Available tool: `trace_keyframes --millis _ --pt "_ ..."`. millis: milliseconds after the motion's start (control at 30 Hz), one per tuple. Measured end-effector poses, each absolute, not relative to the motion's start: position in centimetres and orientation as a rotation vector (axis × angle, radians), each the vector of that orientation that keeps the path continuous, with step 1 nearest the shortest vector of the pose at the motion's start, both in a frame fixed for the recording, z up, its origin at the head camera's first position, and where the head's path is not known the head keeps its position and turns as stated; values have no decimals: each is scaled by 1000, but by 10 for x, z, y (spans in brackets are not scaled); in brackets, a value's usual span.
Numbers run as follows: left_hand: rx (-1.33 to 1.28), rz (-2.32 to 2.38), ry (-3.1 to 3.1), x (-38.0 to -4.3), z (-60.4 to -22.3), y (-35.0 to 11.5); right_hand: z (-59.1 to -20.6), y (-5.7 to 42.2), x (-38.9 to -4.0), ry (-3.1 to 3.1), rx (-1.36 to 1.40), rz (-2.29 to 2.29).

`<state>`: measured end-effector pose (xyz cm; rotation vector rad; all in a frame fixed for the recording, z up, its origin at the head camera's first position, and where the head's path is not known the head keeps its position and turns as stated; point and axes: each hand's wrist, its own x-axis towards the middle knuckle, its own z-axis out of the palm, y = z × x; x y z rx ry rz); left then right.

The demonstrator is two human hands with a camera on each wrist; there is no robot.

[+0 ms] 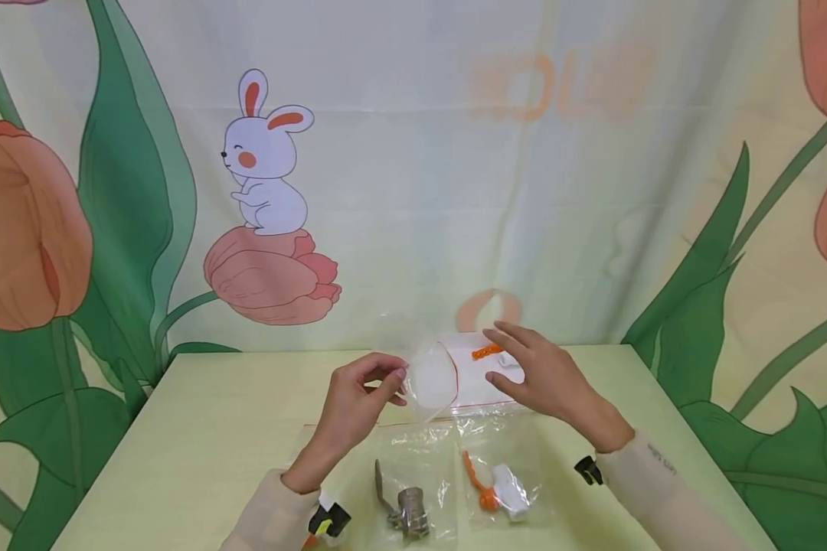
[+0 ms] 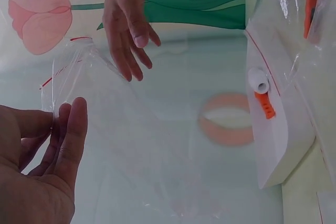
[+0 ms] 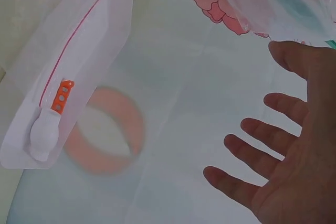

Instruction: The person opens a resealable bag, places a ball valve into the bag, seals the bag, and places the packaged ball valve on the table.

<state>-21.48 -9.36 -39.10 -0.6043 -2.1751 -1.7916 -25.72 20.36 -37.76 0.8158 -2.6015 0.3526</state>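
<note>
My left hand (image 1: 358, 402) pinches the edge of a clear zip bag (image 2: 131, 129) with red lines at its mouth. The bag hangs beside the fingers, and I see nothing inside it. My right hand (image 1: 547, 375) is apart from the bag, its fingers spread and holding nothing. Below and beyond that hand is a white tray or box (image 2: 273, 156). On or in it are a white rounded piece (image 3: 44, 135) and an orange strip with holes (image 3: 63, 97); whether they form one item I cannot tell.
Nearer on the table (image 1: 179, 428) lies a clear bag (image 1: 441, 459) with a grey metal-looking fitting (image 1: 413, 511). Right of it, another clear bag (image 1: 537, 459) contains an orange-and-white item (image 1: 511, 490). A printed curtain (image 1: 400, 191) hangs behind the table.
</note>
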Motion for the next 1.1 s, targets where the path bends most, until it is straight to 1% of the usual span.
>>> trace_keyframes --millis 467,633,867,1100 --pt "-604 -1805 -2164 -214 -393 -94 -394 212 -298 -2806 812 280" --pt "-593 -1799 -2183 -213 -391 -93 -405 213 -317 -2886 773 276" --pt "-598 -1790 -2184 -216 -397 -94 -424 215 -342 -3005 756 224" --pt "-596 -1800 -2186 -216 -397 -94 -434 213 -360 -3097 762 226"
